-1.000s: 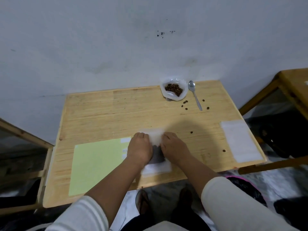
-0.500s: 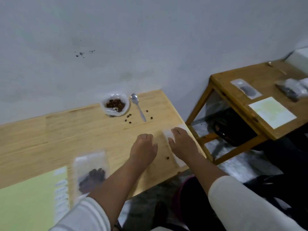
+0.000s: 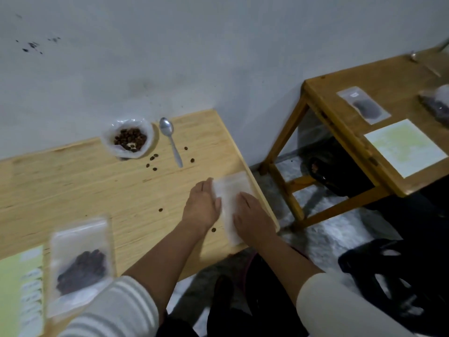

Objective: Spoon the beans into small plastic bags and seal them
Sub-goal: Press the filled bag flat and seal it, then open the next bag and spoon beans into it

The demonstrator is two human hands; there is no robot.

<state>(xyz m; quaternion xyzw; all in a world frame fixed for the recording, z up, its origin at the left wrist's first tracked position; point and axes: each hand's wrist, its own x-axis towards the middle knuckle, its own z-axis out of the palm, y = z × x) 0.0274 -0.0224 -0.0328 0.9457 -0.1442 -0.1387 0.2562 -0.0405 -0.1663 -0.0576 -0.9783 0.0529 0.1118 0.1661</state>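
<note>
Both your hands are at the right end of the desk, on the stack of empty bags that lies along the desk's right edge. Your left hand rests flat with its fingers straight and together, its fingertips touching the stack's left edge. Your right hand lies on the near part of the stack, fingers straight and pressed down on the plastic. Neither hand is curled round anything.

The open bag of beans stands at the far edge of the desk by the wall, its mouth rolled wide. The spoon lies just right of it, bowl toward the wall and handle pointing toward you, apart from the bag. Loose beans are scattered around the spoon's handle, and two more lie nearer you, one of them just beside your left wrist.

A filled bag lies flat at the near left of the desk, with dark beans bunched in its lower half; it is blurred, so you cannot tell whether its top is sealed. Its left side overlaps a green sheet.

On the second desk to your right lie another filled bag, a pale sheet, and a further bag at the frame's edge, too blurred to read.
</note>
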